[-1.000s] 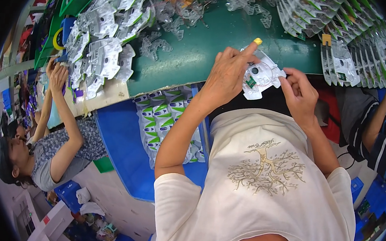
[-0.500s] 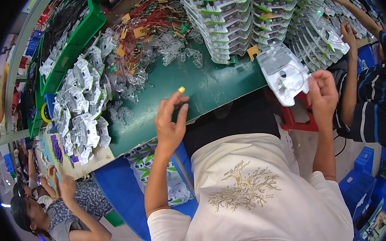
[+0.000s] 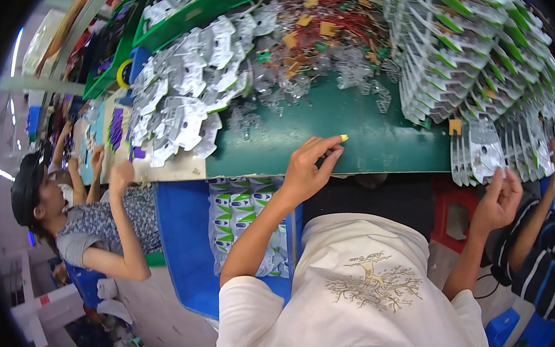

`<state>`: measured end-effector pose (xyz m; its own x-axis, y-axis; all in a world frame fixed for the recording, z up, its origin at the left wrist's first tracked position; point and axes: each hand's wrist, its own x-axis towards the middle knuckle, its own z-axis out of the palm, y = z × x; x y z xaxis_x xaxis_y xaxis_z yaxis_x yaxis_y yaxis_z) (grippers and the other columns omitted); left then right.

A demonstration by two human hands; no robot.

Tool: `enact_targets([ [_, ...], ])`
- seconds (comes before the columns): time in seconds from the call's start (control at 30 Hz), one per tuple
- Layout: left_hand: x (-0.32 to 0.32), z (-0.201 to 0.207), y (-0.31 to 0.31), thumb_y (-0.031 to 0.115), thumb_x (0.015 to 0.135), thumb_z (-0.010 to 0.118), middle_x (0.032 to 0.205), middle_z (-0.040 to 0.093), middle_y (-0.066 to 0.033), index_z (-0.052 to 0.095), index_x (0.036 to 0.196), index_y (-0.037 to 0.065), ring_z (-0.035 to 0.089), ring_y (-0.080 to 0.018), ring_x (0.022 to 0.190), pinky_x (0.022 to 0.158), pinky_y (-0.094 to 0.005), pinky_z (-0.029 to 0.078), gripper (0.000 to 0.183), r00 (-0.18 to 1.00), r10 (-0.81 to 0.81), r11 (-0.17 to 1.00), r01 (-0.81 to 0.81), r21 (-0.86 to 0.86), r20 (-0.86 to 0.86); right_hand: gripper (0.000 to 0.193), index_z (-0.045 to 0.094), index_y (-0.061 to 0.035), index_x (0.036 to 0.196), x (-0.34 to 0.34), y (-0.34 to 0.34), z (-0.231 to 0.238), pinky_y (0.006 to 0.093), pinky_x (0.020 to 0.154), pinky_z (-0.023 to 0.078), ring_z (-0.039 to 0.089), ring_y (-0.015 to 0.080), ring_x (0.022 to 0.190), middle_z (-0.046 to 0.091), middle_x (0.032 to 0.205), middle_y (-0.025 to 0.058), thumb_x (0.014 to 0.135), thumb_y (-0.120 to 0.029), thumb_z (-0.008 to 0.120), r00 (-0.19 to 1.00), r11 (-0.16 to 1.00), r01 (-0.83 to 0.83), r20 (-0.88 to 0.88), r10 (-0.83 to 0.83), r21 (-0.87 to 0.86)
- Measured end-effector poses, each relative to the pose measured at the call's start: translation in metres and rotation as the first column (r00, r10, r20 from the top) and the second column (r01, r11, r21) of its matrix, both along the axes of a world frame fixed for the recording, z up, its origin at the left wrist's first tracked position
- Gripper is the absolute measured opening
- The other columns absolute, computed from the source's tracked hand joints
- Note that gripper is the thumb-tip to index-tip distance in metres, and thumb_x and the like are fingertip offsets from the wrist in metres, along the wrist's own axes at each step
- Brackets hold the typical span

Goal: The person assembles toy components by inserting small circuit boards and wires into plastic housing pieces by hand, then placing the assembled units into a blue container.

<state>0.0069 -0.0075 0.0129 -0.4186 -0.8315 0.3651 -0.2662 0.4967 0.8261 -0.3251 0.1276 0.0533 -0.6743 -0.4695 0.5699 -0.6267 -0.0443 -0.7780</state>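
My left hand (image 3: 309, 168) hovers over the front edge of the green tabletop, its thumb apart from the index finger and nothing held. A yellow cover (image 3: 343, 138) sits on one of its fingertips. To the right, my right hand (image 3: 500, 199) has its fingers bent, the tips pinching the near edge of a silver-white plastic housing (image 3: 485, 154). That housing lies against the front of the tall stacks of similar green-edged housings (image 3: 442, 62). A small orange-yellow piece (image 3: 455, 127) is beside it.
Loose silver housings (image 3: 182, 94) are heaped at the left, near a green bin (image 3: 205, 11). Red wires with small boards (image 3: 341, 22) and clear plastic pieces (image 3: 357, 72) lie at the back. A blue crate (image 3: 179, 257) holds bagged parts. Co-workers sit on both sides; a red stool (image 3: 451, 213) stands below.
My view has turned, shifting the table. My right hand has brought the housing from in front of the table edge to the stacks. The left hand stays open.
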Motion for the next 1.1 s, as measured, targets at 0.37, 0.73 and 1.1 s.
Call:
enact_targets([
  [0.37,0.005,-0.010,-0.005,-0.002,0.081,0.069,0.079,0.066,-0.0137,0.069,0.097,-0.003,0.061,-0.0287,0.072,0.064,-0.0374,0.048,0.016,0.996,-0.002,1.000,0.004,0.020,-0.087,0.015,0.071,-0.0046,0.094,0.209,-0.217,-0.020,0.0415,0.057,0.052,0.068,0.0330,0.067,0.068,0.074,0.0159,0.085,-0.017,0.068,0.733,0.692,-0.486,-0.182,0.656,0.534],
  [0.73,0.009,-0.008,-0.005,-0.002,0.080,0.069,0.079,0.066,-0.0138,0.068,0.095,-0.002,0.061,-0.0304,0.071,0.065,-0.0377,0.049,0.015,0.994,-0.011,0.999,0.007,-0.035,-0.108,0.011,0.071,-0.0031,0.094,0.185,-0.183,0.017,0.0319,0.055,0.053,0.069,0.0258,0.062,0.071,0.081,0.0116,0.084,-0.005,0.071,0.700,0.756,-0.578,-0.289,0.653,0.307],
  [1.1,0.004,-0.013,-0.002,-0.002,0.081,0.071,0.085,0.069,-0.0127,0.070,0.097,-0.001,0.063,-0.0246,0.072,0.063,-0.0319,0.050,0.015,0.999,0.022,0.997,-0.025,-0.071,-0.038,0.020,0.071,-0.0006,0.103,0.159,-0.159,0.030,0.0286,0.071,0.056,0.072,0.0210,0.082,0.073,0.098,0.0127,0.083,-0.001,0.072,0.762,0.795,-0.588,-0.229,0.606,0.145],
])
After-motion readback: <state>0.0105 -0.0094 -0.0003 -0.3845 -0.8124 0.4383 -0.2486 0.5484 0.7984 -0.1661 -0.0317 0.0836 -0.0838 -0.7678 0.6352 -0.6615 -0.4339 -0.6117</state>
